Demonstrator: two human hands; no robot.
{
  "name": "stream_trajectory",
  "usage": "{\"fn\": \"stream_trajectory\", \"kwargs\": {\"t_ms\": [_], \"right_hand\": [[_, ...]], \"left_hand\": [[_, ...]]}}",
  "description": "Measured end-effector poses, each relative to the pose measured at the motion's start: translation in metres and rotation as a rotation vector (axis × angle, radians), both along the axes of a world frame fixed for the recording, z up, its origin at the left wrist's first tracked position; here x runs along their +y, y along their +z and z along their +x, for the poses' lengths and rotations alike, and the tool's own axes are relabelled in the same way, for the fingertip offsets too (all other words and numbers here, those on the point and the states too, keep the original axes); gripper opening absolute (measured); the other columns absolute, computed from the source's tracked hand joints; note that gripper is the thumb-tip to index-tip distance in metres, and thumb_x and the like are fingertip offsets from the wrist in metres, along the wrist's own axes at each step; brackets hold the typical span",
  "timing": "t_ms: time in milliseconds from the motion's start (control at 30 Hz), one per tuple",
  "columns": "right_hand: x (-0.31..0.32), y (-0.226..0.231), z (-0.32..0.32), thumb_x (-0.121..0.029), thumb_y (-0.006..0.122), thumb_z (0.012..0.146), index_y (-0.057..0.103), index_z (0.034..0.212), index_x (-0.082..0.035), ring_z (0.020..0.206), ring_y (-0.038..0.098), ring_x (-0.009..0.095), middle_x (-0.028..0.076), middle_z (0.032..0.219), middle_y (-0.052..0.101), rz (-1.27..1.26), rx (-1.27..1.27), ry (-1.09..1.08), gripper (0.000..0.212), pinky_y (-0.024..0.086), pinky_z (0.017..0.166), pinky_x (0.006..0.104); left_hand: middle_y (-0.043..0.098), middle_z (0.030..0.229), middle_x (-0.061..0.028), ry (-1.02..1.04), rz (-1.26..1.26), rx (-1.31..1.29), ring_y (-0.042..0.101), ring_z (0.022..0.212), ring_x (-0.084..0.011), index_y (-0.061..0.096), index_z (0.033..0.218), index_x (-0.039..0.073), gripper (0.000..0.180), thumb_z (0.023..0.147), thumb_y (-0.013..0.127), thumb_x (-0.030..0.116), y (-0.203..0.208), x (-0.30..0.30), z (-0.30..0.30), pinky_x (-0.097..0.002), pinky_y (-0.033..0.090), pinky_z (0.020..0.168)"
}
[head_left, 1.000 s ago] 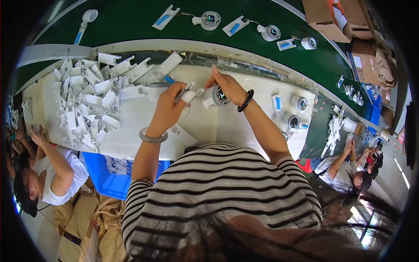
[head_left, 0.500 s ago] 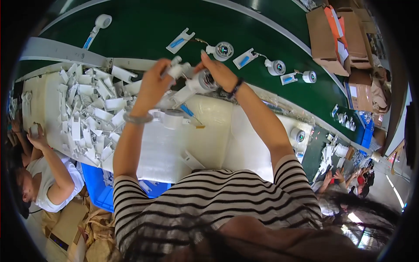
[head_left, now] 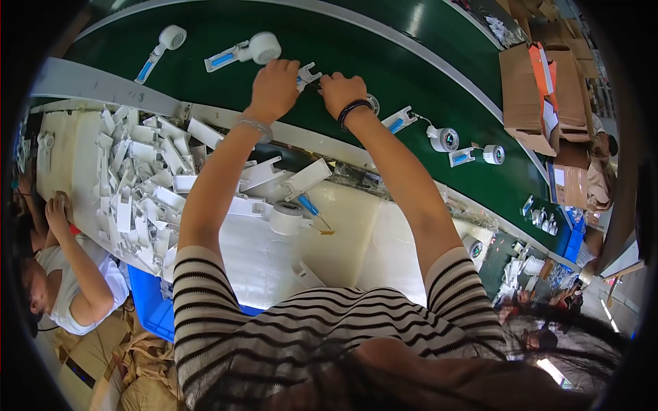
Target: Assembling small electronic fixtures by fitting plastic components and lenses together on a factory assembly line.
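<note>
Left hand (head_left: pixel 275 89): curled nearly closed, apparently holding the white handle piece (head_left: pixel 310 74).
Right hand (head_left: pixel 343 96): fingers bent beside the handle's open end; whether it gripped the round head (head_left: pixel 372 104) could not be told.
Handle spot: over the green belt (head_left: pixel 384 61), between both hands.
Belt care: laying these 2 parts flat together, untugged, seemed safest.

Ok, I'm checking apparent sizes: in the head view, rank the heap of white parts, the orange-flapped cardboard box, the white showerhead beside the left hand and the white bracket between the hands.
Heap of white parts
Orange-flapped cardboard box
White showerhead
White bracket, by its visible part; the left hand may hide more
</note>
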State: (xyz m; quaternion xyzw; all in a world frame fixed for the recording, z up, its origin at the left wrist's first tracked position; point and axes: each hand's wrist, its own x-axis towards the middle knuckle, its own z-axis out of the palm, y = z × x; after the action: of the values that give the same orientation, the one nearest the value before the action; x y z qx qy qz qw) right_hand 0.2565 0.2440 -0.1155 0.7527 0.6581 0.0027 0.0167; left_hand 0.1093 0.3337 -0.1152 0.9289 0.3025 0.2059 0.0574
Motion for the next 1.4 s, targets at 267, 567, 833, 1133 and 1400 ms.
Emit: {"fn": "stream_trajectory", "kwargs": {"t_ms": [267, 567, 833, 1133, 1400], "right_hand": [[-0.055, 0.013, -0.012, -0.021, 0.056, 0.087, 0.057, 0.086, -0.009, 0.064, 0.06, 0.03, 0.01, 0.074, 0.062, 0.379, 0.224, -0.006, 0.012, 0.046, 0.061, 0.0412], [-0.184, 0.074, -0.04, -0.007, 0.058, 0.089, 0.056, 0.103, -0.002, 0.058, 0.058, 0.016, 0.011, 0.076, 0.058, 0.352, 0.931, -0.135, 0.015, 0.045, 0.053, 0.0277], [-0.238, 0.102, -0.064, 0.001, 0.065, 0.08, 0.065, 0.1, -0.001, 0.074, 0.059, 0.022, 0.011, 0.083, 0.059, 0.65, 0.746, -0.019, 0.021, 0.047, 0.064, 0.0286], [-0.257, 0.107, -0.067, 0.003, 0.068, 0.076, 0.066, 0.098, -0.002, 0.077, 0.055, 0.026, 0.01, 0.082, 0.059, 0.757, 0.706, 0.0, 0.022, 0.046, 0.068, 0.0306], [-0.263, 0.107, -0.071, 0.001, 0.072, 0.069, 0.066, 0.088, -0.007, 0.079, 0.055, 0.027, 0.008, 0.084, 0.06, 0.781, 0.687, 0.033, 0.022, 0.045, 0.07, 0.0358]], "left_hand": [[0.06, 0.093, -0.0124, -0.003, -0.416, 0.095, 0.059, 0.089, -0.0308, 0.056, 0.092, 0.005, 0.03, 0.069, 0.068, 0.019, 0.002, -0.012, 0.007, -0.0439, 0.046, 0.077], [0.054, 0.08, -0.0059, -0.121, -1.573, -0.327, 0.053, 0.054, -0.0109, 0.046, 0.116, -0.001, 0.042, 0.077, 0.058, 0.006, 0.085, -0.132, -0.052, -0.0271, 0.048, 0.045], [0.054, 0.087, -0.0039, -0.178, -1.988, -0.701, 0.052, 0.065, -0.0115, 0.041, 0.127, 0.007, 0.04, 0.092, 0.045, 0.024, 0.094, -0.214, -0.065, -0.0305, 0.051, 0.065], [0.058, 0.085, -0.0096, -0.16, -1.676, -0.69, 0.054, 0.059, -0.0132, 0.043, 0.126, 0.002, 0.037, 0.089, 0.046, 0.006, 0.096, -0.24, -0.059, -0.0297, 0.051, 0.058], [0.058, 0.088, -0.0098, -0.158, -1.627, -0.603, 0.056, 0.061, -0.0123, 0.043, 0.124, 0.002, 0.04, 0.085, 0.044, -0.003, 0.112, -0.256, -0.061, -0.0248, 0.048, 0.053]]}}
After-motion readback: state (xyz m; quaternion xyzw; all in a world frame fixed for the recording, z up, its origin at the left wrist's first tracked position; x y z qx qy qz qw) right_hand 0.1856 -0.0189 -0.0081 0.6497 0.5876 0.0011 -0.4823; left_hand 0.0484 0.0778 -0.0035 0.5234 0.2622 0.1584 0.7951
